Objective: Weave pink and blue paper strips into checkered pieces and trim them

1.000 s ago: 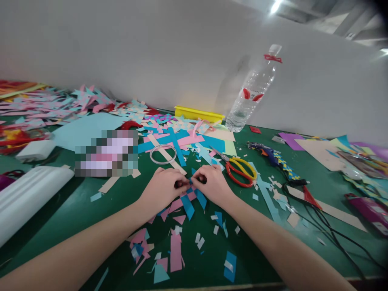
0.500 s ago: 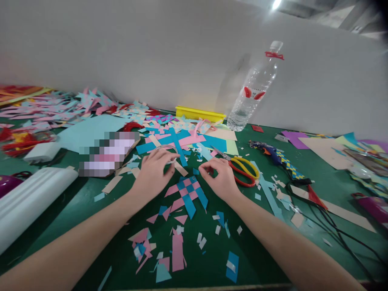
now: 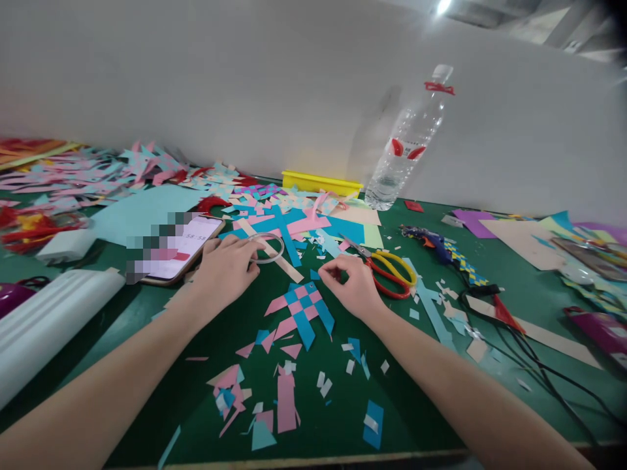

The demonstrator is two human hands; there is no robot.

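My left hand (image 3: 226, 269) is closed, its thumb and curled fingers at the left edge of a thin ring like a roll of clear tape (image 3: 280, 249). My right hand (image 3: 351, 286) has thumb and forefinger pinched; anything between them is too small to make out. Below and between my hands lies a woven pink and blue paper fish (image 3: 304, 307) with pointed strip ends. Beside my right hand rest scissors (image 3: 392, 266) with red and yellow handles. A small blue scrap (image 3: 314, 275) lies by my right fingertips.
A phone (image 3: 196, 245), partly blurred out, lies left of my left hand. A clear bottle (image 3: 409, 147) leans at the wall beside a yellow tray (image 3: 321, 184). Paper scraps (image 3: 287, 401) litter the front; black cords (image 3: 533, 365) run at right. A white bar (image 3: 59, 326) sits at left.
My left hand has drawn left, away from the paper fish toward the phone, exposing more of the ring. My right hand stays pinched in nearly the same place.
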